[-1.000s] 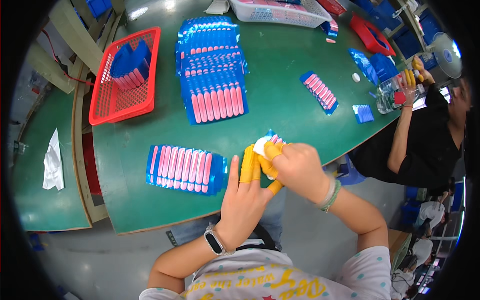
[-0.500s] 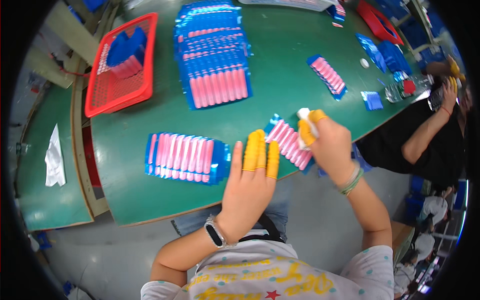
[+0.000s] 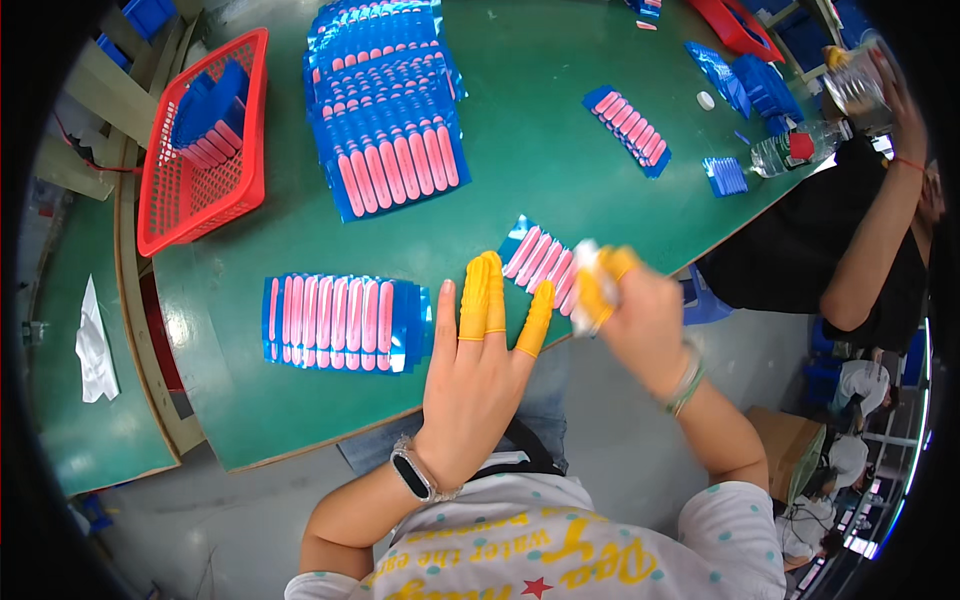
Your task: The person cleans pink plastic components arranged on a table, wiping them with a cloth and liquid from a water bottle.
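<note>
My left hand (image 3: pixel 470 385) lies on the green table with its fingers stretched out, yellow finger cots on several of them. Its fingertips rest at the left edge of a blue film sheet (image 3: pixel 538 262) carrying a row of pink strips. Over that sheet's right end, my right hand (image 3: pixel 640 325), blurred by motion, pinches a crumpled white cloth or tissue (image 3: pixel 586 254) with cotted fingers. The cloth and hand hide part of the sheet. To the left of my left hand is a small stack of similar pink-striped blue sheets (image 3: pixel 340 322).
A long overlapping pile of pink-striped sheets (image 3: pixel 400 170) lies farther back. A red basket (image 3: pixel 252 170) with more sheets stands at the left. Another striped sheet (image 3: pixel 628 130), a clear bottle (image 3: pixel 775 157) and a co-worker's arm (image 3: pixel 885 240) are at the right.
My right hand has moved the cloth nearer along the sheet, while my left hand stays flat beside it. The whole view has shifted slightly. The co-worker's hand now lifts a clear container.
</note>
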`<action>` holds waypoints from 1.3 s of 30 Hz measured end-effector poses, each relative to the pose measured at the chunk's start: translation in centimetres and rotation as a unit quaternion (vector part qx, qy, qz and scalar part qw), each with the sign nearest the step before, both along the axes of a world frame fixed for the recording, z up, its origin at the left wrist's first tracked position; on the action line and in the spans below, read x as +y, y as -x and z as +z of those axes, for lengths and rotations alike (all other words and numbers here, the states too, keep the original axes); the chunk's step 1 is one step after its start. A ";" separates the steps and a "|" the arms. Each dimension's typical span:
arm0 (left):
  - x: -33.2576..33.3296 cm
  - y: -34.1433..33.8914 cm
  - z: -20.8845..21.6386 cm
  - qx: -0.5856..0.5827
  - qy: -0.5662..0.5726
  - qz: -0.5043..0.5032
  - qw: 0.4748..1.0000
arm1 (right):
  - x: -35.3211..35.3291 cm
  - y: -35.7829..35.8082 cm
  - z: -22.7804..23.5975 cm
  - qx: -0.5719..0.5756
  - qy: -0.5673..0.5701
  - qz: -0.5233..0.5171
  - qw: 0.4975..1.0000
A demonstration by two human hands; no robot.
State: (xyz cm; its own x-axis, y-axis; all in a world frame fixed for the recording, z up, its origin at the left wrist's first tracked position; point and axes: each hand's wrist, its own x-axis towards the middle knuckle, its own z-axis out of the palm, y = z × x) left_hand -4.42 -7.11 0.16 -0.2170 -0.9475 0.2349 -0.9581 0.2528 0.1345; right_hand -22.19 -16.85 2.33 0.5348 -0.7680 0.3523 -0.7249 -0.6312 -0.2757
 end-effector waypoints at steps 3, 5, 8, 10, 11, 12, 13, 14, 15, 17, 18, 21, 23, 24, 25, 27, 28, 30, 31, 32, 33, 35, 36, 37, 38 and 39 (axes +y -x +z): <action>-0.2 0.1 0.1 0.006 -0.008 0.007 1.000 | -0.2 0.0 -0.1 0.004 -0.022 -0.051 0.998; -0.1 0.1 -0.3 0.010 -0.003 0.009 1.000 | 2.0 -0.3 -0.9 -0.018 0.043 0.062 0.997; -0.1 0.2 -0.1 0.024 0.005 0.009 1.000 | 0.3 1.3 -0.7 -0.049 -0.014 -0.033 0.998; -0.1 0.3 0.2 0.037 0.012 0.006 0.999 | -0.5 2.3 -0.9 -0.037 0.007 -0.064 0.997; -0.1 0.2 0.2 0.015 0.006 0.008 1.000 | -0.4 2.1 -0.8 -0.008 0.014 -0.078 0.997; -0.2 0.2 0.0 -0.008 0.001 0.013 1.000 | -0.5 1.7 -0.7 0.021 0.021 -0.090 0.995; -0.3 0.1 -0.2 -0.007 0.002 0.013 1.000 | 0.7 0.9 -0.1 0.033 0.010 -0.024 0.999; -0.1 0.0 -0.5 0.001 0.008 0.011 1.000 | 2.7 0.9 -0.7 0.043 0.034 0.042 0.998; 0.0 0.1 -0.5 0.009 0.013 0.009 1.000 | 2.7 1.3 -0.8 0.019 0.020 0.030 0.999; 0.0 0.2 0.0 -0.001 0.010 0.005 1.000 | 1.7 2.2 -0.5 -0.010 -0.032 -0.048 0.998; -0.1 0.2 0.3 -0.012 0.011 0.004 1.000 | 0.3 2.9 -0.3 -0.014 -0.065 -0.111 0.992; -0.2 0.2 -0.1 -0.004 0.005 0.013 1.000 | 2.3 1.8 -1.0 -0.027 -0.009 -0.038 0.999; -0.5 0.3 -0.4 -0.002 0.011 0.008 1.000 | 3.6 1.3 -0.9 -0.022 0.007 0.032 0.999; -0.2 0.2 -0.3 -0.002 0.013 0.005 1.000 | 3.0 1.7 -0.7 -0.023 0.006 0.033 0.999; -0.1 0.1 -0.1 -0.003 0.011 0.006 1.000 | 1.5 2.4 -0.5 -0.039 -0.032 -0.030 0.998; -0.4 0.3 0.5 -0.005 0.014 0.005 1.000 | 0.1 2.9 -0.4 -0.076 -0.076 -0.114 0.988; -0.1 0.4 0.4 -0.004 0.014 0.003 1.000 | 1.1 2.7 -0.7 -0.076 -0.076 -0.116 0.987; -0.4 0.5 0.2 0.002 0.009 0.008 1.000 | 3.7 1.6 -1.7 -0.062 -0.029 -0.048 0.997; -0.4 0.4 0.0 -0.001 0.011 0.009 1.000 | 4.8 1.4 -2.7 -0.093 0.001 -0.027 0.995; -0.3 0.4 -0.2 -0.004 0.018 0.008 1.000 | 5.4 1.4 -3.0 -0.095 0.001 -0.025 0.995; -0.1 0.2 -0.3 -0.007 0.024 0.008 1.000 | 5.7 1.3 -3.3 -0.141 -0.066 -0.042 0.987; 0.3 -0.1 -0.2 -0.002 0.017 0.002 1.000 | 6.2 0.7 -2.9 -0.221 -0.154 -0.044 0.962; 0.5 -0.3 0.0 0.006 0.011 -0.005 1.000 | 6.4 0.8 -2.9 -0.227 -0.157 -0.031 0.961; 0.9 -0.4 0.0 0.055 0.030 0.001 0.998 | 6.6 1.2 -3.0 -0.282 -0.183 -0.044 0.941; 1.6 -0.4 -0.2 0.097 0.040 0.007 0.994 | 6.6 1.6 -3.1 -0.335 -0.210 -0.055 0.917; 2.4 -0.5 0.2 0.102 0.029 0.029 0.994 | 6.3 1.6 -3.1 -0.401 -0.216 -0.055 0.889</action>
